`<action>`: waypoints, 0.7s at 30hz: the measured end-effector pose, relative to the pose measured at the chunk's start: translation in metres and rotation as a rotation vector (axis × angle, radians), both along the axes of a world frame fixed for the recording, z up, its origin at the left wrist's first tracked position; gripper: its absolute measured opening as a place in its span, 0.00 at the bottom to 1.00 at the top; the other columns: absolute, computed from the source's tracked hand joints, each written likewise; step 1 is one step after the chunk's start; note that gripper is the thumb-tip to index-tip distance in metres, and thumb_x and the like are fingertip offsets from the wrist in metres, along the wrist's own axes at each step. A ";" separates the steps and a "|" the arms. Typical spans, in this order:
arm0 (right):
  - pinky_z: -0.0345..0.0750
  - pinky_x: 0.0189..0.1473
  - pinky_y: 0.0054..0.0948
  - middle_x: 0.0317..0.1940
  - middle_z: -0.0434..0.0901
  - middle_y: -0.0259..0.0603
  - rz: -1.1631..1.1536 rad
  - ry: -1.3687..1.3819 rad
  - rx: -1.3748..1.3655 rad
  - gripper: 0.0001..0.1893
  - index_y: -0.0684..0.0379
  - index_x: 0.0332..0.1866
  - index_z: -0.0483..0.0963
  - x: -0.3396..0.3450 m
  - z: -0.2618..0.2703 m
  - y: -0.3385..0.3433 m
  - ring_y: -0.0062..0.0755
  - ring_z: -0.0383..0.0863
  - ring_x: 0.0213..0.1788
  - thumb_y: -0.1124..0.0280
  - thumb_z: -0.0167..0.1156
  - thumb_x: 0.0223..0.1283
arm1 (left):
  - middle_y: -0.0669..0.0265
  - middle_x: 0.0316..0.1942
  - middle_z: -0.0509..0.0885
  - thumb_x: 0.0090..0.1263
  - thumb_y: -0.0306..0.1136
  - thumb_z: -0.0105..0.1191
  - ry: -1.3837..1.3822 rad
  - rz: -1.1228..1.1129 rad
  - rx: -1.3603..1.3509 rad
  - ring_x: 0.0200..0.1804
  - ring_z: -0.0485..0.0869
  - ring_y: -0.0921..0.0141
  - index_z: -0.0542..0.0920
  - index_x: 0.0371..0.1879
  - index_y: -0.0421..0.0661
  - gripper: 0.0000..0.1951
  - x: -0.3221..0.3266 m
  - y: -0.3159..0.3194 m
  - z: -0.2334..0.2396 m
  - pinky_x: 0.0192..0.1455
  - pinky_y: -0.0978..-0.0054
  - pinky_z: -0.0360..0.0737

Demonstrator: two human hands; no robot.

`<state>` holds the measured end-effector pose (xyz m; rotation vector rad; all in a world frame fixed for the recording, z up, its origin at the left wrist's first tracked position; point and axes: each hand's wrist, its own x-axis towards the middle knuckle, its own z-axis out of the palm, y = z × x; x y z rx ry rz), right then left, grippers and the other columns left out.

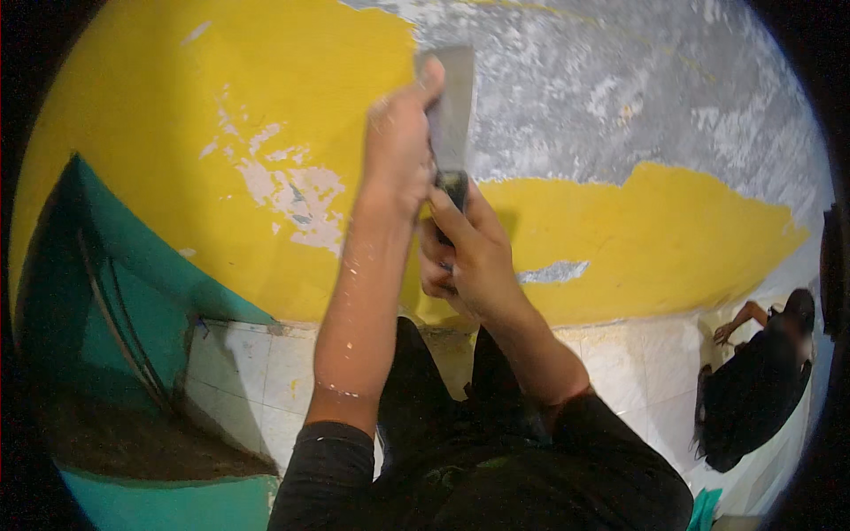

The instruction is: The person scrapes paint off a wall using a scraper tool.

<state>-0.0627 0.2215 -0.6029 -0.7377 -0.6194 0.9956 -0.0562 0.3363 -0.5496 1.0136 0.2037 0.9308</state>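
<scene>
In front of me is a wall with yellow paint (292, 86), part of it stripped to bare grey plaster (597, 93). My right hand (468, 245) grips the dark handle (453, 186) of a broad scraper. Its wide metal blade (457, 99) lies near the ragged border between paint and plaster. Against the blade's left side rests my left hand (402, 143), thumb up along the metal; its fingers are largely hidden. White flecks dot my left forearm. A patch of partly peeled paint (292, 192) shows left of my hands.
At lower left a green-walled opening (133, 299) holds long thin poles or pipes (119, 318). White floor tiles (617, 365) run along the wall's foot. A person in dark clothes (757, 391) is low down at the right. A small bare patch (554, 271) lies right of my right hand.
</scene>
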 end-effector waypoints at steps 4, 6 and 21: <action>0.49 0.12 0.19 0.13 0.53 0.27 0.044 -0.035 0.087 0.07 0.48 0.47 0.60 0.002 0.000 0.003 0.15 0.49 0.10 0.63 0.44 0.68 | 0.67 0.24 0.77 0.63 0.39 0.55 0.043 0.016 0.061 0.23 0.73 0.77 0.78 0.27 0.39 0.14 -0.005 -0.006 0.006 0.26 0.79 0.69; 0.49 0.12 0.19 0.13 0.53 0.27 0.037 -0.008 0.054 0.07 0.48 0.47 0.60 0.001 -0.009 -0.001 0.15 0.49 0.10 0.62 0.44 0.68 | 0.67 0.24 0.77 0.64 0.40 0.55 0.043 0.074 0.083 0.23 0.74 0.76 0.78 0.28 0.39 0.14 0.000 -0.008 0.000 0.25 0.80 0.69; 0.50 0.11 0.20 0.14 0.57 0.28 -0.035 -0.087 0.031 0.07 0.49 0.43 0.61 0.004 0.014 0.007 0.17 0.53 0.09 0.62 0.47 0.66 | 0.74 0.17 0.72 0.63 0.42 0.56 0.112 0.071 0.149 0.19 0.65 0.80 0.75 0.18 0.44 0.15 -0.004 0.001 0.024 0.22 0.78 0.63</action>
